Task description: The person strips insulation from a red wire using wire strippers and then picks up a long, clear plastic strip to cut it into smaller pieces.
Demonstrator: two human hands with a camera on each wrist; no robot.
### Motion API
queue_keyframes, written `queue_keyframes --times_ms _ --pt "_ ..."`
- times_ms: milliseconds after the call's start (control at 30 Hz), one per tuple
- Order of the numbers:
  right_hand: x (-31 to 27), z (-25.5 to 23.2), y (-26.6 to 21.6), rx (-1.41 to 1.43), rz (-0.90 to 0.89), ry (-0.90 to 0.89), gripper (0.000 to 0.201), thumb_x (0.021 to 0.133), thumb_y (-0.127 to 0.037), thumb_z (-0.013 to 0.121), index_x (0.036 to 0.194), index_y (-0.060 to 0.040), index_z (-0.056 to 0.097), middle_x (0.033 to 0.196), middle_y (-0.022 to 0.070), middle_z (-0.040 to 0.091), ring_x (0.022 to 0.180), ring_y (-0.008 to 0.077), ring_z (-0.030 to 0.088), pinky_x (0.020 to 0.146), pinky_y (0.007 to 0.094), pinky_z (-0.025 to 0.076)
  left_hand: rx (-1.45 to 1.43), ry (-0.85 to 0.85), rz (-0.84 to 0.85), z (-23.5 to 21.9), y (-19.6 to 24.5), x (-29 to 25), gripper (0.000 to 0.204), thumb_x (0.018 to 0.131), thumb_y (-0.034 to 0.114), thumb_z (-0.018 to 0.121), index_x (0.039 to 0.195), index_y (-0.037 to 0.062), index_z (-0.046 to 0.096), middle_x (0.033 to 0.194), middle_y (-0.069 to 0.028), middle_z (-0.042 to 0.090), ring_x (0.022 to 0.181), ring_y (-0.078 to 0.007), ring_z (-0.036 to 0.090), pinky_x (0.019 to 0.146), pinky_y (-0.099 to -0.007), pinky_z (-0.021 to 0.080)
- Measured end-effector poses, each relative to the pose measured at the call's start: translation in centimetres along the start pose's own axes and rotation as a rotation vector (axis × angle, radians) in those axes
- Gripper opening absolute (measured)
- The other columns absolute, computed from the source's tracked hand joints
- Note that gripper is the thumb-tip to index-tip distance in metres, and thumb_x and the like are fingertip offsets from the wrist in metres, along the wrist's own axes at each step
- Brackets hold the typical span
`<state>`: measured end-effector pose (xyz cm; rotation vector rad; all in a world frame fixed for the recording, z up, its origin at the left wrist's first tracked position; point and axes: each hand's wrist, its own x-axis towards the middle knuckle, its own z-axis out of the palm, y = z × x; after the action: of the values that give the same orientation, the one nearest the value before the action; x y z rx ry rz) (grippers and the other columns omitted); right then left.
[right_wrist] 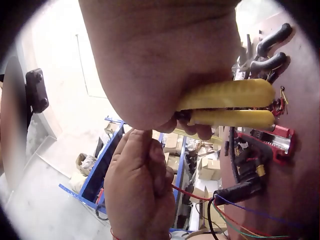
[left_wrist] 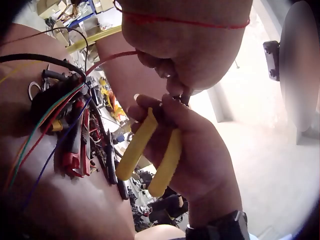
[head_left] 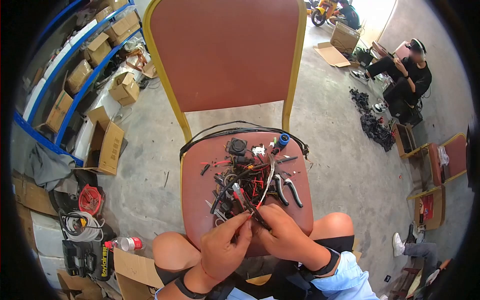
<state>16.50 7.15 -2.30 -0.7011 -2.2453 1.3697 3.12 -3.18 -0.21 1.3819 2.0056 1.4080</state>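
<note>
My left hand, a red string round its wrist, pinches a red wire between thumb and fingers. Close against it, my right hand grips yellow-handled pliers near their pivot. Both yellow handles jut out spread apart, while the tool's head is hidden by my fingers. The red wire runs back to a black-sleeved cable with blue, green and other thin wires. Just beyond my hands, a tangled wire pile lies on the chair seat.
Black-and-white handled pliers, a red-framed tool and a blue connector lie on the seat. Black cable loops along its back. Shelves with boxes stand left; a seated person is at right.
</note>
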Motion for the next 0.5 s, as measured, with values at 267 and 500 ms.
queue_keyframes --times_ms 267,500 --pt "0.20 -0.03 -0.13 -0.027 -0.015 0.025 0.021 0.088 -0.008 0.062 0.108 0.0000 0.062 0.096 0.0174 0.063 0.092 0.0365 0.058 0.079 0.0440 0.048 -0.014 0.000 -0.002 0.18 -0.25 0.07 0.016 0.089 0.003 0.071 0.104 -0.0033 0.071 0.079 -0.0123 0.073 0.073 -0.0094 0.069 0.064 -0.0245 0.053" --pt "0.03 0.21 0.22 0.000 0.033 -0.002 0.023 0.089 -0.008 0.061 0.110 -0.0006 0.061 0.097 0.0189 0.064 0.093 0.0396 0.059 0.080 0.0457 0.049 -0.034 0.010 0.021 0.38 -0.60 0.03 0.017 0.090 0.002 0.070 0.106 -0.0049 0.070 0.081 -0.0123 0.073 0.074 -0.0092 0.068 0.064 -0.0239 0.053"
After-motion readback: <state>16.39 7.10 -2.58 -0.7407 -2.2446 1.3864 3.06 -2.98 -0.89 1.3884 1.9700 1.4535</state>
